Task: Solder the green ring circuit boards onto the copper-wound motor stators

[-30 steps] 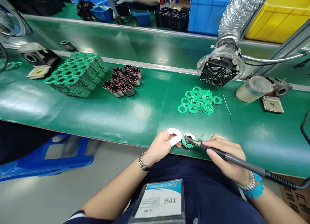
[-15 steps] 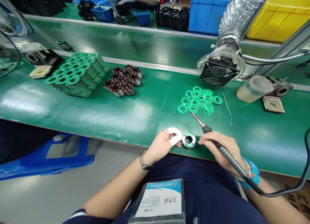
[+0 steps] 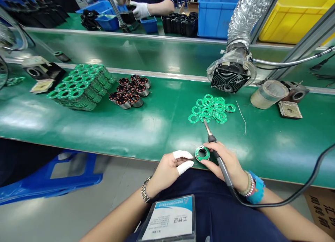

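A round part with a green ring board (image 3: 202, 153) on top sits at the bench's front edge, between my hands. My right hand (image 3: 225, 160) has its thumb and a finger on the part's edge, and also holds a soldering iron (image 3: 220, 161) whose tip points at the loose ring boards. Just left of the part is my left hand (image 3: 174, 167), with white covers on thumb and finger, which are apart with nothing between them. Loose green ring boards (image 3: 214, 109) lie beyond the hands. Wound metal cores (image 3: 129, 92) stand in a group further left.
Stacked green boards (image 3: 78, 85) stand at the left. A fan with a duct (image 3: 230, 79), a bent solder wire (image 3: 242, 118), a round container (image 3: 268, 94) and an iron stand (image 3: 293, 95) are on the right. Across the bench, a person's gloved hands (image 3: 141, 10) work near blue bins.
My left hand has let go of the round part and moved left, its fingers spread. My right hand has come left to the part, which has turned, and the iron is steeper.
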### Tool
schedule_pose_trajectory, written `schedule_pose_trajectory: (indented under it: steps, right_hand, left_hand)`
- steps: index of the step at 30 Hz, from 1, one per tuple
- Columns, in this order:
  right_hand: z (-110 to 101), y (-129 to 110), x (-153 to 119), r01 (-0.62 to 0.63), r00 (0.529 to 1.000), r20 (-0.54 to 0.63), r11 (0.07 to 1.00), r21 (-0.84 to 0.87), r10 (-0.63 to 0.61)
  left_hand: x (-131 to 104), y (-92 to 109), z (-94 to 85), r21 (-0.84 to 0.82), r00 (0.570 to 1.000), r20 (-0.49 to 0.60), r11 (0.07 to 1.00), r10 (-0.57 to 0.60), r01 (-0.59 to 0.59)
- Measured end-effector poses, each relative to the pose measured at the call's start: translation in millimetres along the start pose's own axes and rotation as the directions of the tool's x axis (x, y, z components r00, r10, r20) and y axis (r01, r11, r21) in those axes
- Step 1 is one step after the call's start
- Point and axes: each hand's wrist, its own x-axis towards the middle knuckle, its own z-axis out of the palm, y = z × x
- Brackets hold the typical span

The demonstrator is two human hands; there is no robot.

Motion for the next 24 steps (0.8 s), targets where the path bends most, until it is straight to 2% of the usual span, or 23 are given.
schedule_pose_trajectory:
  steps: [5,9,13,16,20,24]
  right_hand:
    - [6,-1,-4,0.032,0.998,-0.052,0.999,-0.019,-0.033]
    - [7,0,-4,0.046,0.997,-0.066,0.999,-0.012,-0.047]
    - [7,-1,-4,0.053,0.995,-0.079,0.998,-0.017,-0.055]
    - [6,-1,-5,0.055,0.996,-0.074,0.998,-0.016,-0.056]
    - [3,-5,1,0.075,0.994,-0.077,0.997,-0.001,-0.075]
    - [4,-9,17,0.071,0.996,-0.059,0.995,0.069,-0.067]
  left_hand:
    - [-1,7,10.0,-0.088,0.998,-0.021,0.994,-0.059,0.057]
    - [1,6,14.6,-0.055,0.997,-0.068,0.998,0.022,-0.026]
    - [1,3,16.2,-0.057,0.995,-0.051,0.995,0.081,-0.084]
    - [3,3,15.6,-0.111,0.999,-0.041,0.993,0.026,-0.030]
    - [11,7,12.4,-0.217,0.993,0.019,0.969,-0.119,0.120]
    - [20,14,7.2,-0.182,0.991,0.091,0.977,-0.095,0.110]
